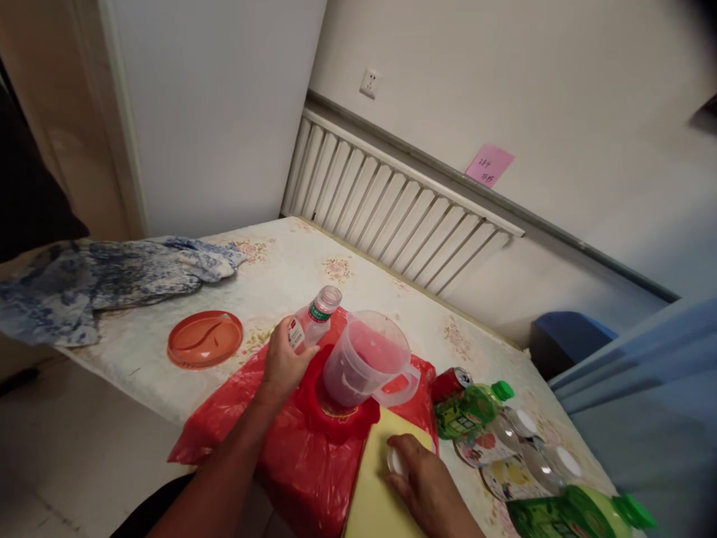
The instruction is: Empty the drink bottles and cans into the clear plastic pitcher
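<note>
My left hand (287,362) is wrapped round a clear plastic bottle (320,312) with a green and white label, tilted and with its mouth uncovered. Just right of it, a translucent plastic jug (358,366) with a handle stands on a red scalloped dish (319,407). Red shows through the jug's wall; whether it holds liquid I cannot tell. Between the fingers of my right hand (417,474) is a white bottle cap (396,462), over a yellow book or folder (386,493). A red plastic bag (291,471) lies under the dish.
To the right are a red can (449,383), a green drink bottle (467,411), clear bottles with white caps (526,463) and another green bottle (576,512). On the left are an orange lid (205,340) and a blue-white cloth (146,273). A radiator (386,202) runs behind the table.
</note>
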The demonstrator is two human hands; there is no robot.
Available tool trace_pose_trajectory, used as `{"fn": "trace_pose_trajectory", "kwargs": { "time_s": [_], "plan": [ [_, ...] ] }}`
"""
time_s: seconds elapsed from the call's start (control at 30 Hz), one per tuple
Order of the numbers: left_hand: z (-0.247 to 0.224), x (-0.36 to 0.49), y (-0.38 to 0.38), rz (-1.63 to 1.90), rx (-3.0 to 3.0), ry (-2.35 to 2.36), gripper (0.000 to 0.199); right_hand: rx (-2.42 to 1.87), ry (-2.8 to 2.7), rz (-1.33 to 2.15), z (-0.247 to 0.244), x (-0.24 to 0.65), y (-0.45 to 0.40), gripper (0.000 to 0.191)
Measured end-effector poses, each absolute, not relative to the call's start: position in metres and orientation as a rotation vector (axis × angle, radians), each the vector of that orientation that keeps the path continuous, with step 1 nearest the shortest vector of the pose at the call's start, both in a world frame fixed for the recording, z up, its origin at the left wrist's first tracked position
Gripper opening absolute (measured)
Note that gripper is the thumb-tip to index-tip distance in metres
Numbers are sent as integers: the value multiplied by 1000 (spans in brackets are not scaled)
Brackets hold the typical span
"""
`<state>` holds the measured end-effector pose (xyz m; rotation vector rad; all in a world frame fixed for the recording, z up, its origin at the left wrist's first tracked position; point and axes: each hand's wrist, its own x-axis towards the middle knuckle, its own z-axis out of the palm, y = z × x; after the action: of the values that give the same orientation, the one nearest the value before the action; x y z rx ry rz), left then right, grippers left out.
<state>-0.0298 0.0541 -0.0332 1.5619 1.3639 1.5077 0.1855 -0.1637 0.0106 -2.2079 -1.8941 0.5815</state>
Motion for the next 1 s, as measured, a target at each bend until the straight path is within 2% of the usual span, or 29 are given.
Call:
{"fn": "trace_pose_trajectory", "kwargs": {
  "time_s": [0.13, 0.27, 0.37, 0.5, 0.7, 1.0],
  "plan": [
    [-31, -29, 54, 1488, 1506, 1329, 63, -2229, -1800, 594, 5, 195, -156, 46],
    [-31, -31, 54, 1463, 1484, 1305, 63, -2018, -1438, 439, 24, 206, -133, 45],
    [-33, -33, 55, 1448, 1471, 1292, 60, -1757, -1303, 556, 37, 205, -115, 46],
    [-37, -34, 56, 1440, 1475, 1294, 60, -1588, -1254, 690, 35, 193, -96, 30],
    [-37, -40, 58, 1414, 1487, 1287, 63, -1236, -1024, 747, 27, 169, -70, 42],
    [-42, -46, 61, 1378, 1544, 1269, 64, -1194, -929, 659, 75, 165, -66, 41]
  ]
}}
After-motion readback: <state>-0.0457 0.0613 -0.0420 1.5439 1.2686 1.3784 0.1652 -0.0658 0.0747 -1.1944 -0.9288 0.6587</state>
